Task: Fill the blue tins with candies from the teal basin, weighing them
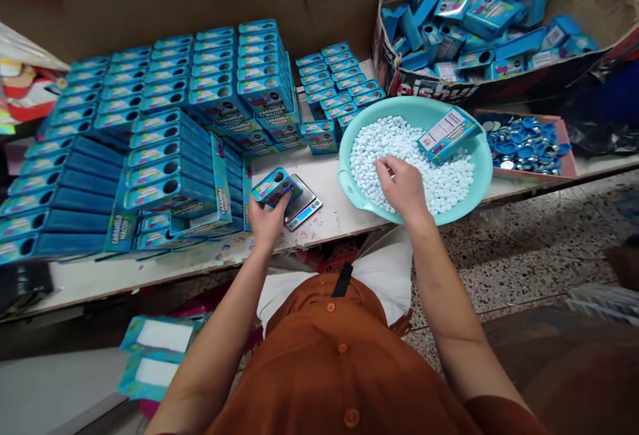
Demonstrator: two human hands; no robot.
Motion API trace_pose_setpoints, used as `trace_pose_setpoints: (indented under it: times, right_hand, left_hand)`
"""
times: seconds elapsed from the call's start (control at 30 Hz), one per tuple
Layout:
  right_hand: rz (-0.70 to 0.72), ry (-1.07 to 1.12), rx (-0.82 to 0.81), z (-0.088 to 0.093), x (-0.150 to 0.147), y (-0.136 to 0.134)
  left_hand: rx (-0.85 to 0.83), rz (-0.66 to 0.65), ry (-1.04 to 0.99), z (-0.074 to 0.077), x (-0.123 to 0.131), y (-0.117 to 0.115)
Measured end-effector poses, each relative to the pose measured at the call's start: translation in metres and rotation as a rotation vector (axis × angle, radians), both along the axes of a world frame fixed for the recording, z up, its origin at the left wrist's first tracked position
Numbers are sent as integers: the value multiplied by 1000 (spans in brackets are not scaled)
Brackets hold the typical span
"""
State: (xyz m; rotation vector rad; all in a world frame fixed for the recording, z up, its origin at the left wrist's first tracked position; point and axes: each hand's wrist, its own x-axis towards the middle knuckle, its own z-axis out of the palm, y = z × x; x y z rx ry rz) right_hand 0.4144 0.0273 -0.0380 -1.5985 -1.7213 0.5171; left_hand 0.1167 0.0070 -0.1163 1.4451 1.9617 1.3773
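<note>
1. We grip a small blue candy box (pixel 276 187) in our left hand (pixel 267 222), with the fingers closed around it. The box sits just to the left of the teal plastic basin (pixel 414 109), tilted, its long axis slanting from lower left to upper right. A round hole shows on its upward face.
2. Our right hand (pixel 403 189) rests in the basin with its fingers curled down on the white candies (pixel 409 169). We cannot tell whether it is holding any.
3. A blue carton (pixel 446 134) lies on the candies inside the basin, slanted, with a white panel of fine print. Its writing includes "CARAMELO".
4. A small digital scale (pixel 302 202) sits on the tabletop (pixel 329 182) left of the basin, just beside the blue candy box.
5. Further left of the basin stand large stacks of blue boxes (pixel 200 122), many marked "CARAMELO".
6. Right of the basin, a tray (pixel 562 149) holds blue and silver round lids (pixel 524 145).
7. Behind the basin, a cardboard carton (pixel 394 56) holds loose blue boxes (pixel 479 22).
</note>
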Motion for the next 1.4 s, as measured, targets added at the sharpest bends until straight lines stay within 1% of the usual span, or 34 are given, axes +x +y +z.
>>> trace_pose_setpoints:
  times: [0.03,0.1,0.17,0.2,0.27,0.3,0.33,0.4,0.47,0.53,0.6,0.67,0.73,0.87,0.97,1.13,1.3,1.37,1.4]
  right_hand:
    - [0,7,0,1,0,0]
    - [-12,34,1,2,-1,0]
    - [-33,90,3,3,-2,0]
    - [-46,133,-2,3,-2,0]
    - [-59,271,-49,3,-4,1]
    - [-56,373,-100,3,-5,2]
    - [-49,497,-167,3,-6,3]
    - [-40,777,-337,4,-7,5]
    - [-43,1036,-529,6,-7,7]
    - [-54,1225,-706,10,-4,10]
    - [-72,1347,-838,13,-1,12]
    - [-92,1419,-899,17,1,13]
    - [-94,1459,-914,19,2,13]
    - [-84,1493,-927,21,0,13]
    - [-95,1512,-932,19,0,14]
    - [-129,1514,-929,11,-2,18]
    - [-139,1520,-924,9,-3,18]
    - [-136,1529,-934,11,-2,18]
    - [-130,1534,-943,12,-2,17]
  left_hand:
    - [3,-15,23,5,1,0]
    - [35,-53,106,23,7,1]
    - [118,-124,194,51,16,2]
    - [172,-179,232,66,23,3]
    - [271,-335,315,95,37,8]
    - [304,-429,367,107,44,12]
    - [325,-526,422,117,52,17]
    - [346,-699,527,129,66,30]
    - [381,-815,610,133,78,44]
    - [448,-911,693,131,87,56]
    - [511,-989,779,129,93,66]
    - [541,-1026,850,129,97,72]
    - [555,-1034,883,131,100,75]
    - [581,-1037,885,135,103,78]
    - [587,-1033,887,133,103,80]
    - [565,-1071,883,128,103,84]
    - [535,-1068,790,126,107,84]
    - [492,-1023,686,123,108,82]
    - [458,-974,608,120,108,80]
